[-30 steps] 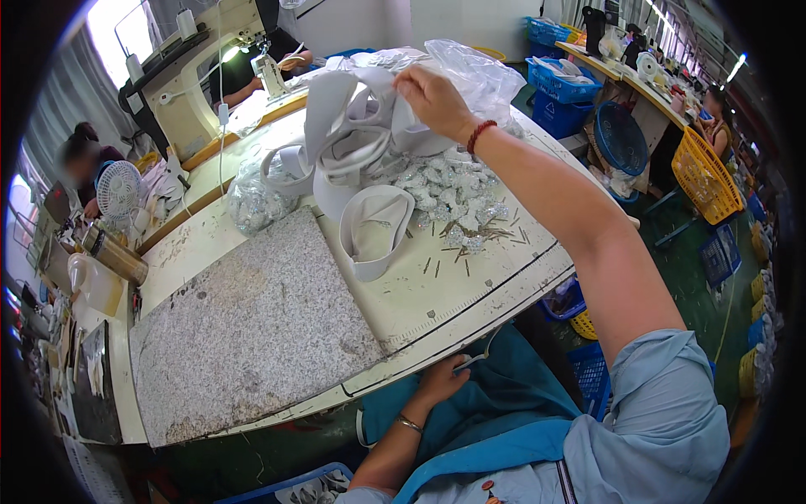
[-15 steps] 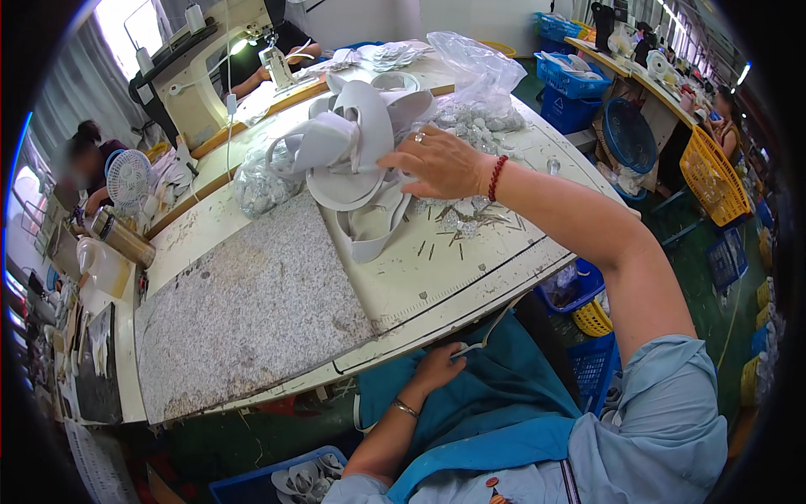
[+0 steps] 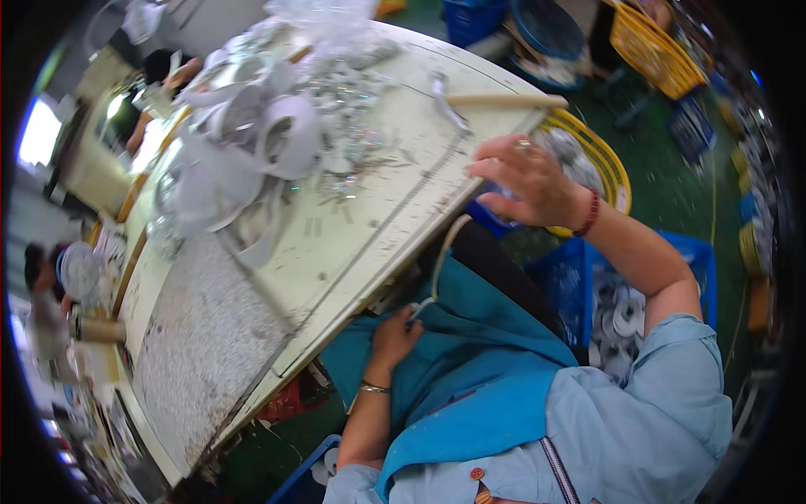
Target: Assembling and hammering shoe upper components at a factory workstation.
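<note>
My left hand (image 3: 396, 338) rests on the teal apron over my lap, its fingers closed around one end of a thin, cream curved strap (image 3: 440, 259). The strap's other end rises past the table's edge. My right hand (image 3: 529, 181) hangs in the air just off the table's near right edge, fingers apart and nothing in them. Close to it on the tabletop lies a hammer (image 3: 504, 100) with a pale wooden handle. A heap of white looped bands (image 3: 290, 134), like sandal uppers, sits farther left on the table, blurred.
A speckled stone slab (image 3: 201, 336) covers the left of the table (image 3: 353, 244). Clear plastic bags and glittering small pieces surround the heap. Beyond my right hand is a yellow basket (image 3: 620, 160); below, a blue crate (image 3: 705, 260) of white parts. Another person works at the far side.
My view has turned to the right. My right hand has left the white heap and moved right, off the table's edge. The left hand still holds the strap.
</note>
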